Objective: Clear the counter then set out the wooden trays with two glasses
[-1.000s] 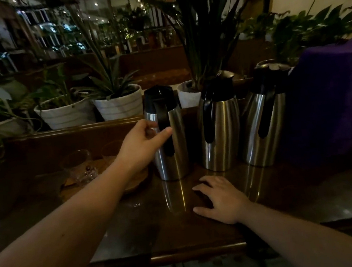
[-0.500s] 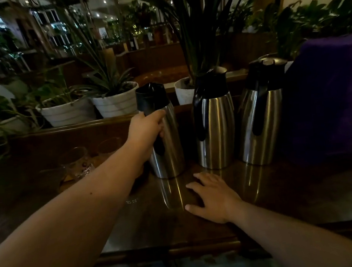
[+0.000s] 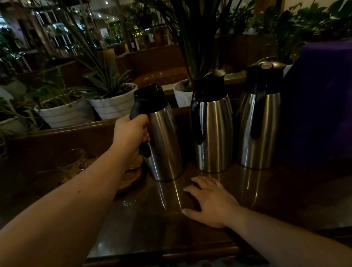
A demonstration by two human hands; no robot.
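Three steel jugs with black lids stand in a row on the dark wooden counter (image 3: 305,196). My left hand (image 3: 131,134) is closed around the black handle of the leftmost jug (image 3: 164,141), which leans slightly. My right hand (image 3: 211,201) lies flat on the counter in front of the jugs, fingers spread, holding nothing. Behind my left forearm a round wooden tray (image 3: 130,180) shows partly, and a clear glass (image 3: 72,161) stands on it at the left. A second glass behind my wrist is mostly hidden.
The middle jug (image 3: 213,129) and the right jug (image 3: 260,123) stand close beside the held one. A purple cloth-covered block (image 3: 328,97) fills the right. White plant pots (image 3: 65,113) line the ledge behind. The counter's front edge (image 3: 161,257) runs near me.
My left hand went from touching the leftmost jug's side to gripping its handle, and the jug now tilts and has turned its handle leftward. My right hand stayed flat on the counter.
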